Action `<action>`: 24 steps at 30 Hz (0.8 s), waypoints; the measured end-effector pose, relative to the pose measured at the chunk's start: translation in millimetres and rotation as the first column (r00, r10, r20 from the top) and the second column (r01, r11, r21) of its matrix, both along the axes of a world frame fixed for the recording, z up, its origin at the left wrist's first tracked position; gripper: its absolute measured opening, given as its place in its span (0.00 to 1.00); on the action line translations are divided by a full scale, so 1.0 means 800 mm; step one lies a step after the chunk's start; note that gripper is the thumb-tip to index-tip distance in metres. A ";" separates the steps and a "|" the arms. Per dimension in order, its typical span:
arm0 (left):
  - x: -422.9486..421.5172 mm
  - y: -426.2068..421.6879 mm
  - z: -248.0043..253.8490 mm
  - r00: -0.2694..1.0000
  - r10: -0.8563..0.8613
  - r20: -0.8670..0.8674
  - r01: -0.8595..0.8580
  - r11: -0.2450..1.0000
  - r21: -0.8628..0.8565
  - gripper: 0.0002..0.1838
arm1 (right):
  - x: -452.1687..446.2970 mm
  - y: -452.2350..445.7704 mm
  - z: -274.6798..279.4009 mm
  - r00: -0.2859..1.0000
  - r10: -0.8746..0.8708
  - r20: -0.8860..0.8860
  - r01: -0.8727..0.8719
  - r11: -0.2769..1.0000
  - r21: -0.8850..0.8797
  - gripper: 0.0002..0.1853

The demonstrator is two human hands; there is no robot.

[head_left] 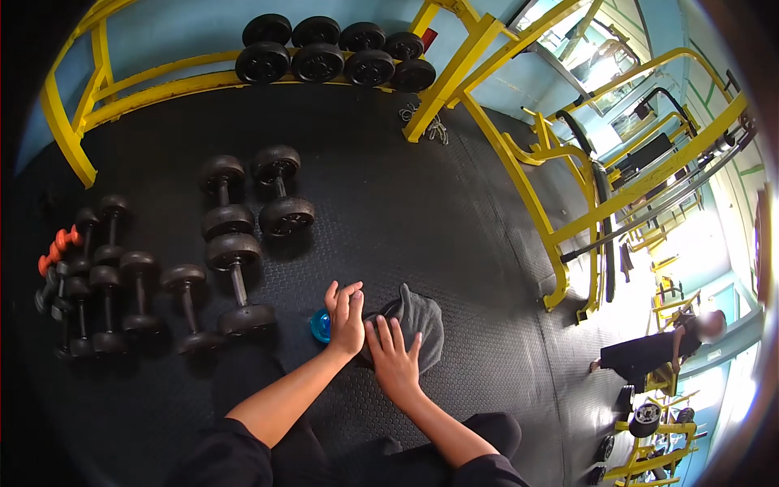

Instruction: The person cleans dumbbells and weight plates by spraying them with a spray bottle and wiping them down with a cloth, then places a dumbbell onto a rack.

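My left hand (346,323) is held with its fingers stretched out and slightly bent, and nothing shows in its grasp. Just left of it, partly hidden behind the wrist, is a shiny blue round object (320,326), whose kind I cannot make out. My right hand (393,354) has its fingers spread over the left side of a crumpled dark grey cloth (423,326) on the floor. The two hands are close together. Nearest on the left stands a black dumbbell (238,284) with a bare metal handle.
More black dumbbells (188,304) and small orange dumbbells (60,246) lie left on the black rubber floor (357,178). A yellow rack (187,81) holds several dumbbells at the back. Yellow gym machines (519,195) line the right, where a person (661,349) in dark clothes stands.
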State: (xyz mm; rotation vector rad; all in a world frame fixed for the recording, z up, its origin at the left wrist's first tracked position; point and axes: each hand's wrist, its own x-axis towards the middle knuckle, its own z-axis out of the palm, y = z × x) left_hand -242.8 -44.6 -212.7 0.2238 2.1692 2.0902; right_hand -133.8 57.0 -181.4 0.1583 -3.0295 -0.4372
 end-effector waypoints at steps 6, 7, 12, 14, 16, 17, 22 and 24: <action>0.011 0.006 -0.005 0.997 -0.039 0.059 0.036 0.999 0.035 0.26 | 0.070 0.081 -0.014 0.993 -0.102 0.065 0.118 0.935 -0.333 0.37; 0.014 0.009 -0.018 0.995 -0.084 0.056 0.083 0.996 0.019 0.26 | 0.071 0.094 -0.013 0.993 -0.118 0.019 0.114 0.894 -0.434 0.39; 0.052 0.032 -0.036 0.894 -0.194 0.404 0.122 0.973 0.196 0.37 | 0.063 0.121 0.016 0.977 -0.125 0.173 0.196 0.842 -0.502 0.48; 0.068 0.038 -0.016 0.867 -0.201 0.457 0.136 0.976 0.171 0.45 | 0.064 0.147 0.002 0.937 -0.323 0.136 0.326 0.660 -0.677 0.49; 0.075 0.047 -0.010 0.928 -0.123 0.351 0.116 0.992 0.041 0.43 | 0.063 0.171 -0.003 0.879 -0.439 0.184 0.381 0.416 -0.826 0.46; 0.076 0.051 -0.009 0.930 -0.132 0.344 0.129 0.991 0.033 0.43 | 0.064 0.180 -0.008 0.841 -0.506 0.192 0.406 0.357 -0.841 0.40; 0.079 0.068 -0.019 0.984 0.027 0.176 -0.007 0.994 -0.112 0.37 | 0.059 0.208 0.026 0.721 -0.640 0.265 0.404 0.077 -0.912 0.09; 0.081 0.080 -0.016 0.980 0.053 0.190 -0.030 0.992 -0.121 0.37 | 0.061 0.221 0.064 0.680 -0.668 0.303 0.498 0.118 -0.859 0.14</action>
